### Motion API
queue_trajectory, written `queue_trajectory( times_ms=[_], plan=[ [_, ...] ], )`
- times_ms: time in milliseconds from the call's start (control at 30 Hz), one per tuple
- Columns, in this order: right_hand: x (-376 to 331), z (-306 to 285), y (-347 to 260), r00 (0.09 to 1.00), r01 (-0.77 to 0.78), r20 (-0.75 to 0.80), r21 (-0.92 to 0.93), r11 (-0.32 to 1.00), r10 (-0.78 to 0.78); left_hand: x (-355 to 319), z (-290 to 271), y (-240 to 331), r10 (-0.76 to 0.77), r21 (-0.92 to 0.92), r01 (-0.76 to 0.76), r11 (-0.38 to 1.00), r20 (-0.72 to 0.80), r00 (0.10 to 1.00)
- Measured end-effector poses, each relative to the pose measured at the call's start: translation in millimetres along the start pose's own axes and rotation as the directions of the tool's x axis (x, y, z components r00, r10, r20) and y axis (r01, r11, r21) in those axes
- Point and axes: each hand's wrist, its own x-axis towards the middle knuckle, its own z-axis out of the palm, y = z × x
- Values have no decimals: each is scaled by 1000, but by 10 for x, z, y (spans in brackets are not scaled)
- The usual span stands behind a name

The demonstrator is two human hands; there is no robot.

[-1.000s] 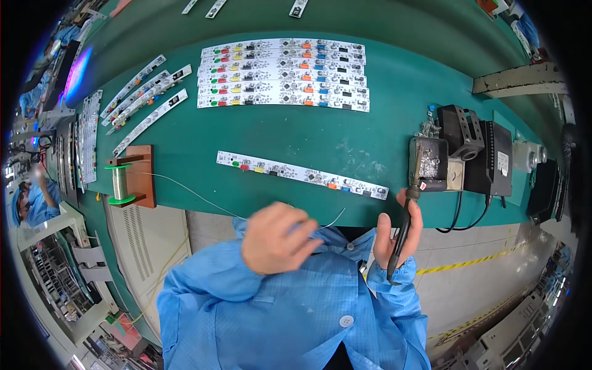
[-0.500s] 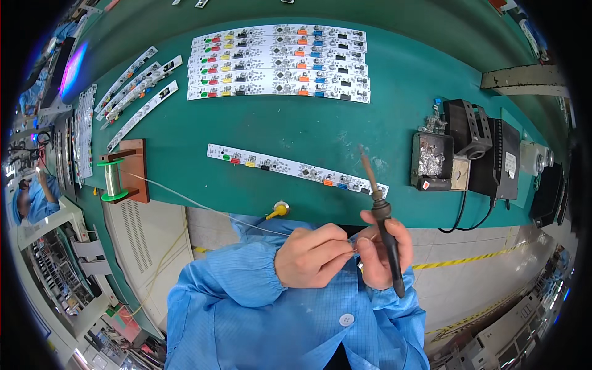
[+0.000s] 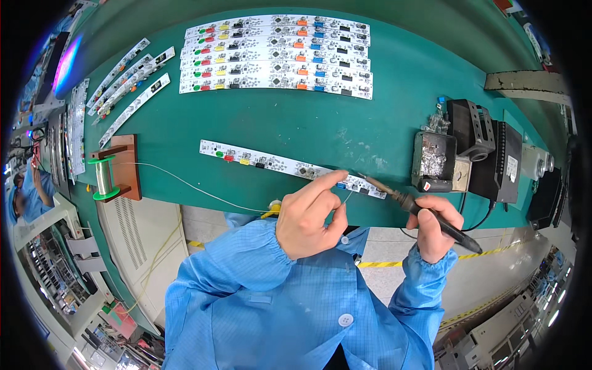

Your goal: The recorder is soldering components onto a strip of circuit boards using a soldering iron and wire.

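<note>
A long, narrow white circuit board (image 3: 277, 163) lies slanted on the green bench mat in front of me. My left hand (image 3: 311, 216) is at its right half, index finger stretched onto or just over the board, hiding part of it. Solder wire (image 3: 185, 184) runs into this hand, and a short end seems to come out beyond the fingers near the blue connector. In my right hand (image 3: 436, 227) is a soldering iron (image 3: 404, 200), gripped like a pen. Its tip points left, over the board's right end; whether it touches is too small to tell.
The solder spool (image 3: 103, 179) stands on a brown holder at the left. Several finished-looking boards (image 3: 274, 55) lie in a stack at the back, with more boards (image 3: 134, 108) at the left. A metal solder tray (image 3: 435, 157) and black soldering station (image 3: 496, 160) stand right.
My hands have moved apart from in front of my chest. The left went up to the board with the solder wire; the right moved right, and the iron tilted from upright to slanting left.
</note>
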Motion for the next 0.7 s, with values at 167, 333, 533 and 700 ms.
queue_trajectory(
  times_ms=[167,333,533,700],
  plan=[
    [91,-43,-9,996,-53,76,2,999,53,-21,38,-51,-7,-11,7,1000,-9,1000],
    [126,-41,-13,992,-105,72,5,995,104,-26,34,-55,-15,16,15,1000,4,1000],
    [153,0,-48,985,-159,64,12,987,158,-18,38,-51,-3,57,3,998,7,1000],
    [173,-2,-81,975,-215,48,-5,977,215,-24,46,-68,17,72,-18,997,5,1000]
  ],
)
